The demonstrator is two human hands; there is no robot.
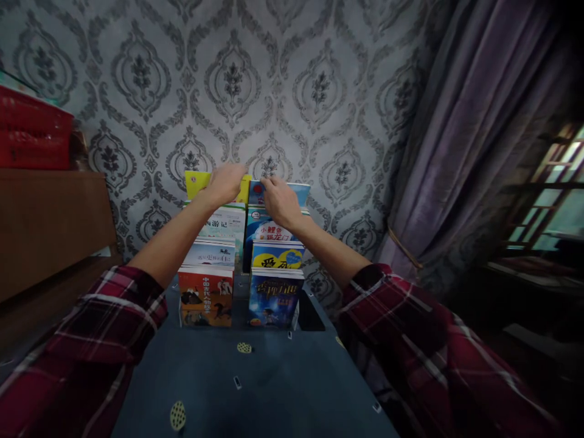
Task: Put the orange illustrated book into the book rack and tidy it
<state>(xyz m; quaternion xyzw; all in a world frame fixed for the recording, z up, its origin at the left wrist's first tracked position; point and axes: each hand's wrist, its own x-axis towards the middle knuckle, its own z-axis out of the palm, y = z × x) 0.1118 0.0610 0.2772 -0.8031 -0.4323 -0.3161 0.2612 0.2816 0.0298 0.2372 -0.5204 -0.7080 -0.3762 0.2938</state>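
Two columns of upright books stand in stepped rows on a dark blue patterned table. My left hand point(227, 182) is closed over the top edge of a yellow book point(196, 182) at the back of the left column. At the back of the right column, my right hand point(280, 199) grips the top of a light blue book point(301, 193); its fingertips are partly hidden. Below my left hand come a pale book point(235, 220), a light blue-white one point(212, 254) and a red-orange one point(207, 298). Under my right hand are several more, with a dark blue book point(274, 299) in front.
The dark blue tabletop point(260, 401) stretches toward me. On the left, a red box point(34, 131) sits on a brown wooden cabinet point(55, 225). Patterned wallpaper point(274, 79) rises right behind the books. A purple curtain point(438, 134) hangs at right, tied back, beside a window.
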